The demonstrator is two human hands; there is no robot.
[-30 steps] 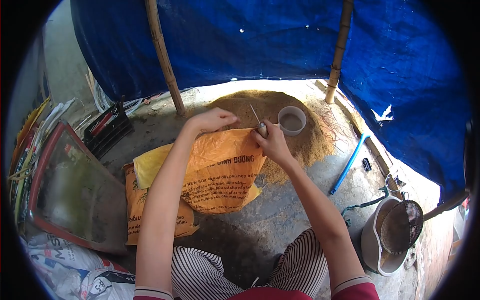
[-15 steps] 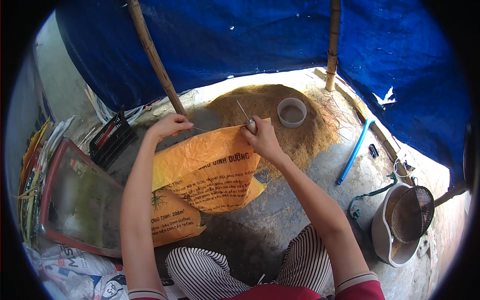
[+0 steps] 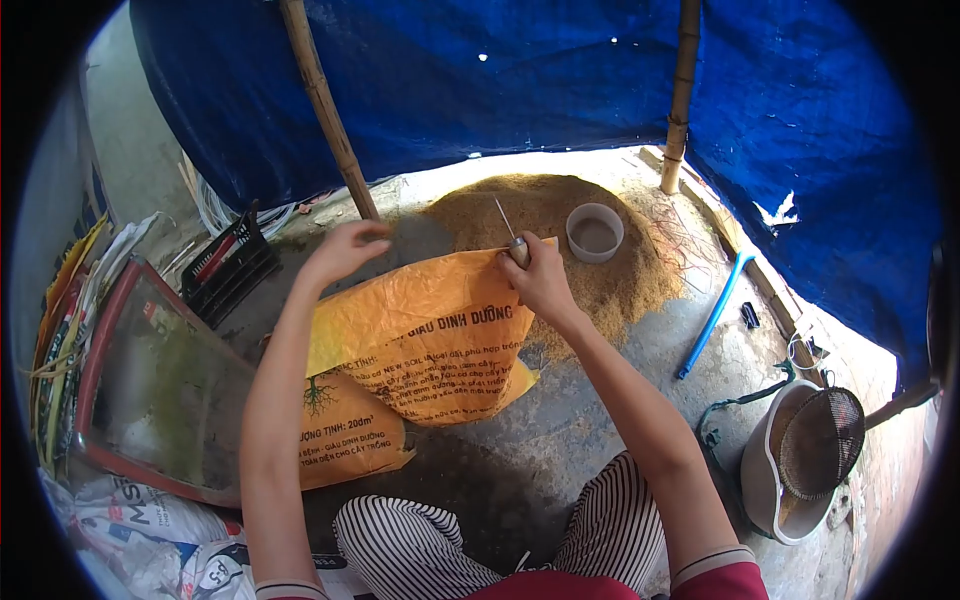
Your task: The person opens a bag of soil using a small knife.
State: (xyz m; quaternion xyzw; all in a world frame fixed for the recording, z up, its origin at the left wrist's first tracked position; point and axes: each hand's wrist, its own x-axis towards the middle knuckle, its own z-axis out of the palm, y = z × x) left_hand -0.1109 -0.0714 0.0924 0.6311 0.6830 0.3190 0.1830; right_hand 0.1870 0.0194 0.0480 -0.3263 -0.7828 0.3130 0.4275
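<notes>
An awl (image 3: 519,250) with a short wooden handle and a thin metal spike is gripped in my right hand (image 3: 543,278), its spike aimed up and left. The same hand sits at the upper right corner of an orange printed sack (image 3: 420,300), against its edge. My left hand (image 3: 348,252) is raised just past the sack's upper left edge, fingers curved and apart, with nothing visible in them. A second orange printed piece (image 3: 350,440) lies under the sack's lower left part.
Behind the sack lies a heap of brown grainy material (image 3: 640,270) with a white tub (image 3: 594,233) on it. At right are a blue tube (image 3: 712,318), a grey bucket (image 3: 765,470) and a round sieve (image 3: 822,443). A red-framed panel (image 3: 88,385) and black crate (image 3: 225,275) stand left.
My left hand has loosened from a pinch on a thin thread, which no longer shows. The right hand keeps the awl at the sack's corner; the view has shifted slightly.
</notes>
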